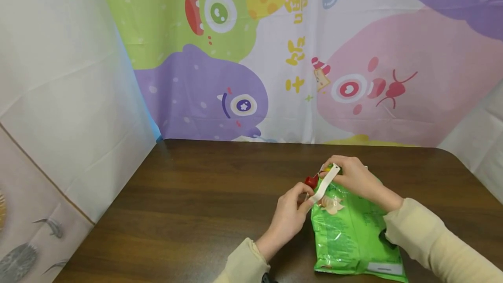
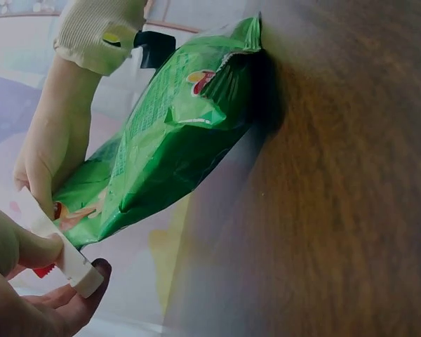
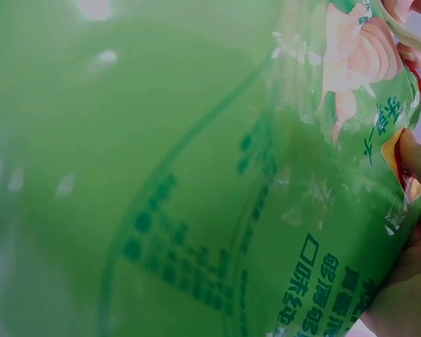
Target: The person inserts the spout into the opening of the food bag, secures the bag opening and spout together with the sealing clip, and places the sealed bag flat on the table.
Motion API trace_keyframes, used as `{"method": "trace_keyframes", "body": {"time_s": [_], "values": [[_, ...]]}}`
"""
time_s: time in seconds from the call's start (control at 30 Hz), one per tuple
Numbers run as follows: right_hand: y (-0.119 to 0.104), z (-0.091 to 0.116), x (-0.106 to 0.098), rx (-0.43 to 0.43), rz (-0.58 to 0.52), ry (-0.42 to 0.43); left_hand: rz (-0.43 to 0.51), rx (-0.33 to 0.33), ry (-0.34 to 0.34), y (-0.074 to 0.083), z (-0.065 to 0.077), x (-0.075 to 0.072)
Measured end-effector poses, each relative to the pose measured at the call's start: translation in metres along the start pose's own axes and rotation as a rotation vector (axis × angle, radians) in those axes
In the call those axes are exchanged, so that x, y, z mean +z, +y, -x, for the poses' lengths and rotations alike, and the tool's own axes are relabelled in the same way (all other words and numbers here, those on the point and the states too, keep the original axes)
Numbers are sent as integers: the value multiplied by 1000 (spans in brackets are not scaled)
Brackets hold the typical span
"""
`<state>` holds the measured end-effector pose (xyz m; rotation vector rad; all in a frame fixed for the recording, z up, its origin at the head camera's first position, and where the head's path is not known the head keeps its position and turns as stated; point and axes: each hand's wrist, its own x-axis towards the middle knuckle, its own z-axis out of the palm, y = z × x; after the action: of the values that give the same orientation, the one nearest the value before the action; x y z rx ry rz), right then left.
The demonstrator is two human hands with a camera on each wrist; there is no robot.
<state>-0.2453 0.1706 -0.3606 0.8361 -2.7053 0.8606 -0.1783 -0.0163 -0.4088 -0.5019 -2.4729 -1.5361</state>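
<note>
A plump green snack bag [image 1: 353, 235] with printed text lies on the table, its top end raised toward the hands. Along that end runs a white bag clip [image 1: 325, 183], a long narrow strip with a small red cap-like piece [image 1: 311, 181] beside it. My left hand [image 1: 288, 211] pinches the near end of the clip between thumb and fingers; the left wrist view shows the same white strip [image 2: 64, 254] in its grasp. My right hand [image 1: 355, 178] grips the bag's top corner, its thumb [image 3: 415, 158] pressing on the film at the edge.
The dark wooden table [image 1: 196, 204] stretches out to the left of the bag. Behind it hangs a cloth [image 1: 287, 112] printed with cartoon monsters, and pale cloth [image 1: 74, 77] covers the left side. A black wrist strap piece [image 1: 387, 238] shows beside the right sleeve.
</note>
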Motion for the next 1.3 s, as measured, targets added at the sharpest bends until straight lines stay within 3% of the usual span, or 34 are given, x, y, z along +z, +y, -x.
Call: {"method": "trace_keyframes", "body": {"time_s": [0.4,0.6,1.07,1.3], "values": [[-3,-2,0,49,-40,-43,140,-115,31,-2,-2,2],[-4,-2,0,31,-55,-58,169,-131,48,-1,-2,3],[-2,-4,-4,-36,-62,-103,71,-37,108,-3,0,6],[3,-3,-6,-112,-89,-111,53,-12,132,-6,0,7]]}}
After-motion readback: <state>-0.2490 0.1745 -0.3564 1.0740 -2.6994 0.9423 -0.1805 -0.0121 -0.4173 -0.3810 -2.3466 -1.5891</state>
